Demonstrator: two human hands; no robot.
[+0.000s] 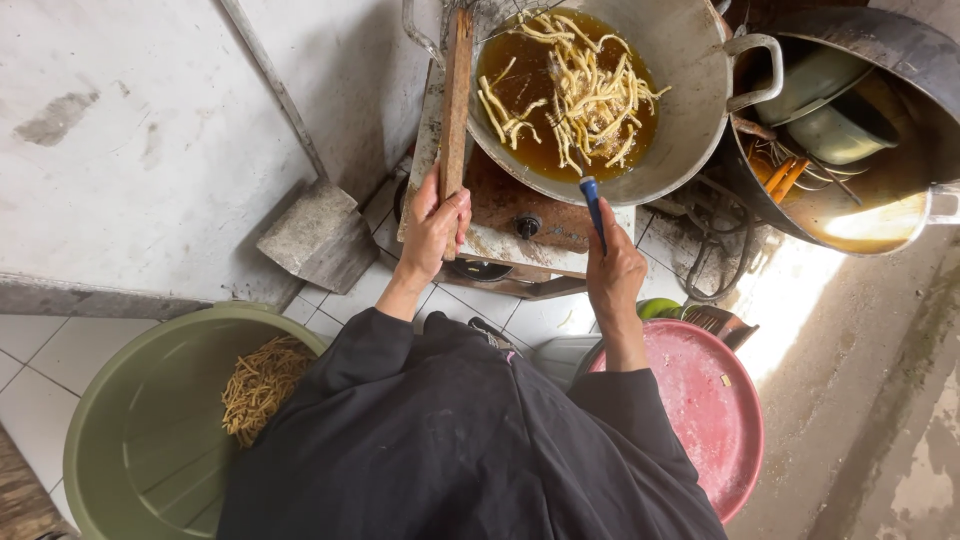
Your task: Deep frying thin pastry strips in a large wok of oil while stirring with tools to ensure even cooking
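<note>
Nearest: green basin [120,420] on the tiled floor, a small heap of browned fried sticks [258,385] in it, so one batch looks done; red lid [712,420] to the right, bare; left hand [435,222] clenched round a long wooden handle [457,95] that runs up to the wok rim; right hand [613,268] closed on a blue-handled tool [593,205], its tip in the oil; beyond, wok [690,90] on a rusty stove [520,215], pale dough sticks [575,90] floating in brown oil; they look light, so my read is this batch is mid-fry, lifting out and draining left; far right, big pot [880,190] with bowls inside.
</note>
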